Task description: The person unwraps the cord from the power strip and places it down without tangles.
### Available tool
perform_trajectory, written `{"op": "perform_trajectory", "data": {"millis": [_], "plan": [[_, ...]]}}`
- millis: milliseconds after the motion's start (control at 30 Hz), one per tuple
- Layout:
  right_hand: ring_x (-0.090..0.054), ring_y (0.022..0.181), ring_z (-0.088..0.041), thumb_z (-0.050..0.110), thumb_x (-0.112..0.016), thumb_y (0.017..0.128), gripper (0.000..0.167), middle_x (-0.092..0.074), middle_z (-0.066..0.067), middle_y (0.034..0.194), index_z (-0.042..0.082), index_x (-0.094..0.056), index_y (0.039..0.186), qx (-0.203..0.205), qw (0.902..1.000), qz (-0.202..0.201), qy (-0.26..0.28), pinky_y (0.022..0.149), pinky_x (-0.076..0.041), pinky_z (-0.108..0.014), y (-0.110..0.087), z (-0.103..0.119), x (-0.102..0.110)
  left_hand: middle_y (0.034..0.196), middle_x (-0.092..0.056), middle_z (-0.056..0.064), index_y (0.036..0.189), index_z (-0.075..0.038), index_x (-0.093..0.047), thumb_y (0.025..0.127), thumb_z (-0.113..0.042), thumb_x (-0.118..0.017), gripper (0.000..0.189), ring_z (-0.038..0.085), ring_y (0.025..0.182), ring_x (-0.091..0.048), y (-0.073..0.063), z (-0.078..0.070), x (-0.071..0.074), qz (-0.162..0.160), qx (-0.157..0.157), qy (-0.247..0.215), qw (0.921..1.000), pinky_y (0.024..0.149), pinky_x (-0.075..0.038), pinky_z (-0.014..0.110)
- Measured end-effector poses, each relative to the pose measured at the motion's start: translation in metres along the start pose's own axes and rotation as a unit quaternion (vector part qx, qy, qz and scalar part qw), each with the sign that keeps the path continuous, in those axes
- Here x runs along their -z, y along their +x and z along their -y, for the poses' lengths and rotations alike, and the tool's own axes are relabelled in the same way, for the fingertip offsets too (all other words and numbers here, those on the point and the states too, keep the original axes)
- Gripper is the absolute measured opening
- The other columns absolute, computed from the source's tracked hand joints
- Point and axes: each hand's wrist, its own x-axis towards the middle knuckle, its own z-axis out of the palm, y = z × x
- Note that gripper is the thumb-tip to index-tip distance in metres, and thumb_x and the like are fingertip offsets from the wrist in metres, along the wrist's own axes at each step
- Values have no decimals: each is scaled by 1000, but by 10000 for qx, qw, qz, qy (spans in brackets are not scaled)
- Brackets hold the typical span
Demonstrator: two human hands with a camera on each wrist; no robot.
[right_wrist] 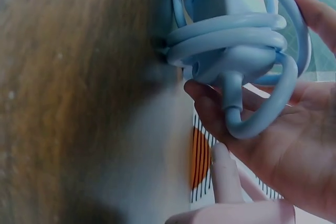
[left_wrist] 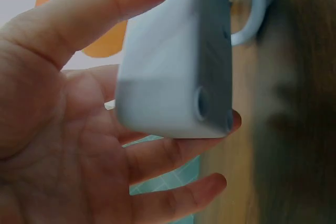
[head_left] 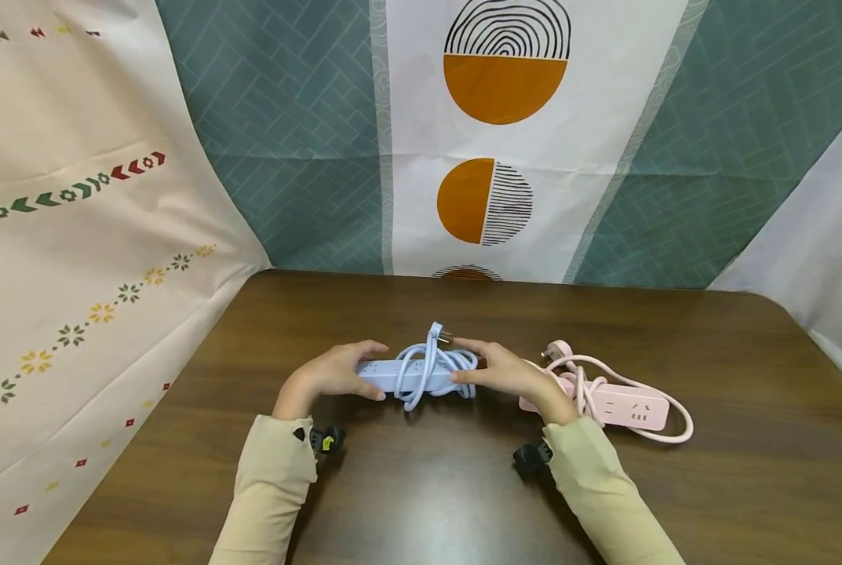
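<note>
A light blue power strip, its cord wound in loops round its right part, is between both hands near the middle of the table. My left hand grips its left end, thumb on the near side and fingers behind, as the left wrist view shows. At the other end, my right hand holds the strip and looped cord, with fingers against its end in the right wrist view. The blue plug sticks up behind the strip. Whether the strip touches the table I cannot tell.
A pink power strip with its cord looped round it lies to the right, partly behind my right forearm. Its plug points toward the back. The brown wooden table meets a patterned cloth at its back edge.
</note>
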Motion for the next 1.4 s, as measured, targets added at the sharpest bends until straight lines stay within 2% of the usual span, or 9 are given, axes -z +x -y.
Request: {"op": "perform_trajectory", "data": {"millis": [167,267,367,533,800,1033,1200,1300,1400], "plan": [[-45,91,-19,25,-64,84,64,-56,-11,107,-7,-38,133,25,9997,55,-249,81,-37,-35,3,1,2,113,-58,14,123,0,-52,70,-21,-77,63,23,94,-52,4,-2,-1,-23,42,357,9993,79,-42,34],[-45,84,-19,27,-66,82,68,-55,-8,89,-6,-37,134,-81,9995,123,-291,77,-36,-33,4,2,2,108,-60,11,119,-1,-55,69,-22,-78,59,21,89,-52,6,-3,-2,37,133,447,9989,75,-42,33],[-47,83,-18,28,-71,78,75,-54,-6,86,-6,-36,135,-76,9989,199,-421,77,-37,-32,4,0,1,103,-60,9,116,-2,-57,68,-23,-78,57,20,85,-52,8,-2,-3,125,256,445,9986,73,-42,31],[-49,95,-20,23,-79,68,83,-57,-14,113,-5,-38,134,53,9978,79,-653,85,-40,-35,5,1,-4,95,-60,6,109,-4,-60,66,-26,-80,52,19,81,-51,10,0,-4,129,329,426,9985,70,-41,30],[-53,91,-21,12,-80,64,73,-61,-16,108,-5,-48,127,184,9958,-375,-819,82,-42,-36,2,-1,-10,87,-60,3,100,-5,-62,66,-28,-80,45,15,75,-50,8,3,-4,41,-97,319,9994,66,-41,28],[-53,86,-20,11,-83,60,75,-63,-14,104,-3,-51,126,233,9940,-604,-884,78,-42,-33,-1,2,-6,87,-60,2,99,-6,-60,66,-27,-80,44,16,77,-51,6,-1,-2,-380,-387,4,9985,67,-42,28],[-54,87,-19,11,-81,64,75,-62,-14,105,-3,-47,129,396,9968,-555,-427,76,-43,-30,-9,11,5,90,-61,4,100,-5,-59,67,-23,-80,43,16,78,-52,-2,-6,1,-803,-703,-314,9938,68,-43,29],[-56,100,-23,8,-78,68,75,-58,-18,116,-5,-41,133,591,9972,-241,394,85,-45,-30,-16,17,17,90,-61,4,100,-4,-60,67,-21,-80,43,16,78,-52,-9,-12,6,-982,-838,-406,9908,67,-43,30],[-52,113,-29,5,-76,71,73,-51,-21,127,-6,-39,133,735,9894,-91,1252,91,-43,-32,-25,23,29,89,-61,4,101,-4,-60,67,-20,-80,42,17,77,-52,-15,-19,11,-1065,-883,-477,9892,67,-43,31]]}}
